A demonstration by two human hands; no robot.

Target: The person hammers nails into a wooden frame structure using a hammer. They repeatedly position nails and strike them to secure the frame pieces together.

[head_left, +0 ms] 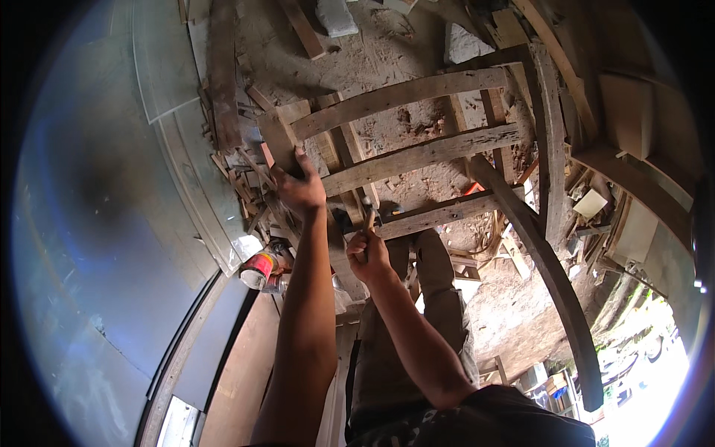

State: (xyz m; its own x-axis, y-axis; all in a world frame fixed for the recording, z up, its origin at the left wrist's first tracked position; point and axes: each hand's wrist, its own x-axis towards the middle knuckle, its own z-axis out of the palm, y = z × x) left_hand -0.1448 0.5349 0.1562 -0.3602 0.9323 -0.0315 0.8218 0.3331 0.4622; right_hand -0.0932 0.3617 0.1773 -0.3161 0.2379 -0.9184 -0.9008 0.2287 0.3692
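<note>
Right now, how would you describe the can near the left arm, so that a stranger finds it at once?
Start at the curved wooden frame. Go down its left post, past the left hand. The can lies on its side beside the forearm; it alone is red and yellow.

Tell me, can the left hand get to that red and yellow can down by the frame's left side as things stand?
Probably yes. The left hand grips the wooden frame at its left rail, and the red and yellow can lies just below, beside the forearm. Only loose wood scraps lie nearby, but the hand would have to let go first.
</note>
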